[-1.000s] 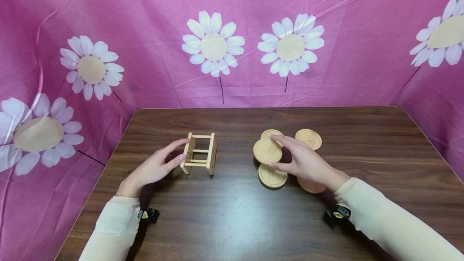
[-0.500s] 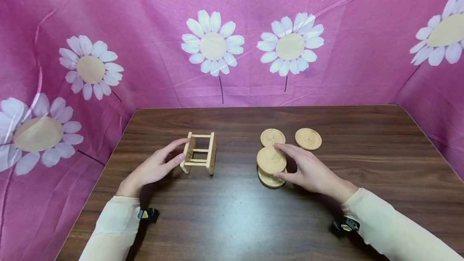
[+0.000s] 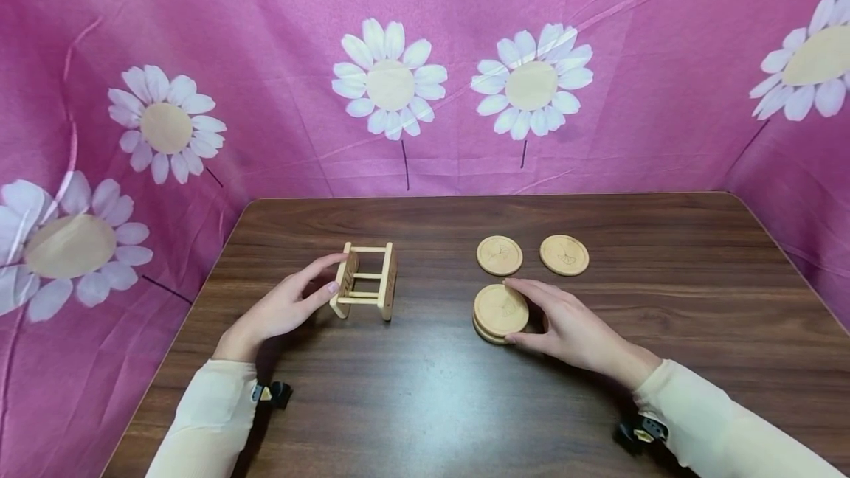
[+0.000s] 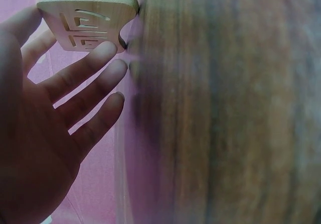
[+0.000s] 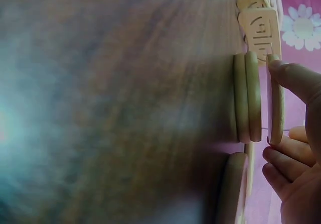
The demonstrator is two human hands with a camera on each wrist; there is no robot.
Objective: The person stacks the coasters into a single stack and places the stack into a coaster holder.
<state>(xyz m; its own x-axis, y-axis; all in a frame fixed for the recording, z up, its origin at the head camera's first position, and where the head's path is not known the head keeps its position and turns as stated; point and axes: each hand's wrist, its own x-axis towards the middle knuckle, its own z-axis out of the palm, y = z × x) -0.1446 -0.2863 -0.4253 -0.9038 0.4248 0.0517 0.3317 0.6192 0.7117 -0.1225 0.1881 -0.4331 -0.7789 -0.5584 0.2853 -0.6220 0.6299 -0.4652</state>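
My right hand [image 3: 571, 327] pinches a round wooden coaster [image 3: 501, 310] between thumb and fingers, low over two stacked coasters [image 5: 247, 98]. The right wrist view shows a narrow gap below it. My left hand [image 3: 285, 305] holds the side panel of a small wooden coaster holder [image 3: 367, 299], thumb at the near edge and index finger at the far one; its other fingers [image 4: 103, 78] extend straight. The holder has two carved sides joined by thin rods, with no coaster between them. Further back lie two loose coasters, a left one [image 3: 499, 255] and a right one [image 3: 564, 255].
Another coaster [image 5: 231, 189] lies close to the right wrist, hidden under the hand in the head view. A dark wood table [image 3: 425, 404] carries everything. Pink cloth [image 3: 458, 161] with white daisies hangs along its back and sides.
My right hand has brought the held coaster toward me and slightly right, lowering it over the stack. The back left coaster now shows whole. My left hand and the holder stay put.
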